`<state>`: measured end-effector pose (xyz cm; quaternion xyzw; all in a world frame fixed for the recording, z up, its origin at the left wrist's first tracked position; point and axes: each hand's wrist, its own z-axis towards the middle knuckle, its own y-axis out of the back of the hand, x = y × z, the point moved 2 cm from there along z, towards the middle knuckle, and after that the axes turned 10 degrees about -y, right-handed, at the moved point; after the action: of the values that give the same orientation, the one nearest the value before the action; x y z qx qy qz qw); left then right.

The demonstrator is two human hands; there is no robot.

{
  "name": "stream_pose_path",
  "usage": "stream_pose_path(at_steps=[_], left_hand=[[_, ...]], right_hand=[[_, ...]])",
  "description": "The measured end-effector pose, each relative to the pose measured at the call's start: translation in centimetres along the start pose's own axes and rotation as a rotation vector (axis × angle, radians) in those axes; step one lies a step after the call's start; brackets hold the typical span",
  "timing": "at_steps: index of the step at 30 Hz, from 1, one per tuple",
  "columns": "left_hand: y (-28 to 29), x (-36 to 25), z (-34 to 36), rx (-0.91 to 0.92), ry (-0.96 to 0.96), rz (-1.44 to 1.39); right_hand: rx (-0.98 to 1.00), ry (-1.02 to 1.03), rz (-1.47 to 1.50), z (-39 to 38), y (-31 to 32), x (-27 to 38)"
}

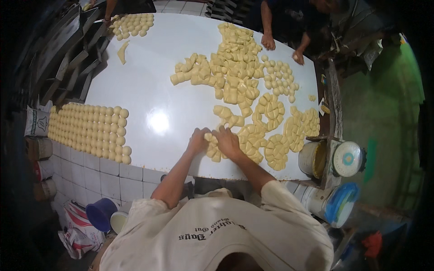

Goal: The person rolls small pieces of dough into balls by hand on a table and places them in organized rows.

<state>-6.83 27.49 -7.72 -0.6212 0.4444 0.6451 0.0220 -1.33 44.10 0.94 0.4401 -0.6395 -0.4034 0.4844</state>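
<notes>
Dough pieces [215, 154], pale yellow and cut into chunks, lie on the white bench [149, 92] near its edge closest to you, between your left hand [197, 141] and your right hand [227, 142]. Your left fingers curl at the left side of these chunks and your right fingers bend over their upper right; the fingertips are too small and partly hidden, so you cannot tell from this view whether either set is clamped on a chunk. Flattened, scored dough rounds [276, 152] spread to your right, and a large dough heap [237, 61] reaches toward the far edge. On your left, smooth dough balls [90, 131] sit in close rows. Across the bench, a co-worker's hand [268, 42] rests near a smaller ball cluster [279, 77].
</notes>
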Motion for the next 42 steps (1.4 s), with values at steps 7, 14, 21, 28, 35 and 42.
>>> stream_pose_path(at_steps=[7, 14, 21, 28, 35, 42], left_hand=[[6.6, -14.3, -12.0, -0.228, -0.163, -0.279], [15.9, -21.1, -14.8, -0.320, -0.169, -0.236], [25.0, -16.8, -10.9, -0.537, -0.240, -0.078], [22.8, 6.0, -4.0, -0.740, 0.149, 0.092], [14.1, 6.7, -11.9, -0.597, 0.207, -0.266], [1.5, -1.2, -2.7, -0.633, 0.466, -0.260]], right_hand=[[-0.229, -0.016, 0.201, -10.3, 6.5, 1.2], [-0.209, 0.048, 0.337, -9.2, 15.6, 6.9], [-0.096, 0.388, 0.412, 3.4, 21.4, 14.3], [-0.221, 0.414, 0.460, 22.8, 2.8, 12.9], [-0.011, -0.127, 0.586, 10.3, 3.2, -1.0], [0.140, -0.045, 0.399, 4.5, 0.7, -5.0]])
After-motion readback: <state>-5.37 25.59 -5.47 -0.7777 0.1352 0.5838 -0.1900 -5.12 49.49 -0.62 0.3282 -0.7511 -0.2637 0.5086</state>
